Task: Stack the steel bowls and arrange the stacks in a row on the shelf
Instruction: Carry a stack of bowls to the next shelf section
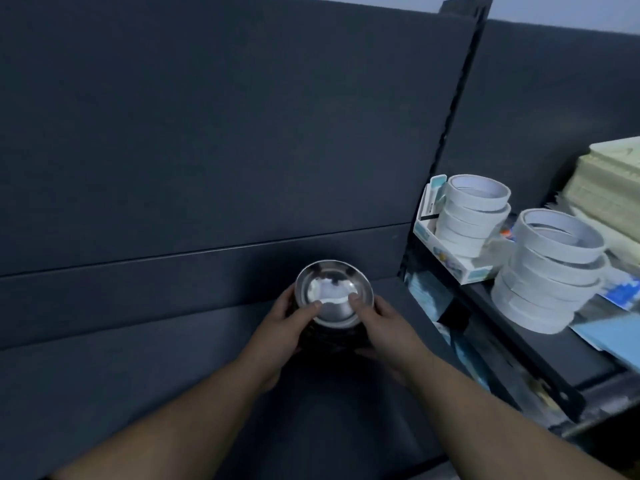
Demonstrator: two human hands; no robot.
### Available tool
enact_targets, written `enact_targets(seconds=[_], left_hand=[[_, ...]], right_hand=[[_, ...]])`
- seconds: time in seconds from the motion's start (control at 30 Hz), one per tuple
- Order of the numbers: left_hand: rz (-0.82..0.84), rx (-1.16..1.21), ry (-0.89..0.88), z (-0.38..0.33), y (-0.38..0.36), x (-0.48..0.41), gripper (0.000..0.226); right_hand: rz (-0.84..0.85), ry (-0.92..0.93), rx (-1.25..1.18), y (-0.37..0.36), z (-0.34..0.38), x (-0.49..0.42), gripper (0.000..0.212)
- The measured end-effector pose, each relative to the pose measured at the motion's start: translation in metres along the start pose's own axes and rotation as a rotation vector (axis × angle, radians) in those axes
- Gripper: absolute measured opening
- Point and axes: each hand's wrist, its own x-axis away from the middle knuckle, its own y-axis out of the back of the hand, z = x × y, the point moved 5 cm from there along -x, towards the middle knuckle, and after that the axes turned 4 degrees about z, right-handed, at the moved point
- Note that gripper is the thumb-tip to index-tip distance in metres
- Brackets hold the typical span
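Both hands on one stack of steel bowls [334, 299], held at the back of the dark shelf [138, 375], close to its right rear corner where the upright divider [450, 133] meets the back panel. Left hand [280, 327] wraps the stack's left side, thumb hooked over the top bowl's rim; right hand [384, 327] mirrors it on the right, thumb likewise inside the rim, fingers curled under and around the lower bowls. Both grips closed on the stack. Whether the stack's base is touching the shelf or is just above it — cannot tell, the hands and shadow hide the bottom. Progress, judged from this view: stacking of this set looks done, bowls nested with only the top one's shiny inside showing; count of bowls not readable. No other stack visible on the shelf, so the row seems barely begun — this would be its first member, with the rest of the shelf towards the left edge bare. Surroundings: dim light, dark grey back panel, and a neighbouring bay to the right holding two piles of white tape rolls [550, 268], a small carton [446, 251] and pale paper goods.
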Motion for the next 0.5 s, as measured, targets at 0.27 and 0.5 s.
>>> enact_targets(seconds=[0.27,0.5], left_hand=[[-0.207,0.051,-0.067,-0.005,-0.01,0.02,0.039],[-0.34,-0.632,0.076,0.024,0.026,0.091,0.069]], right_hand=[[0.073,0.067,0.021,0.006,-0.013,-0.007,0.078],[-0.021,0.12,0.468,0.0,-0.051,0.042,0.029]])
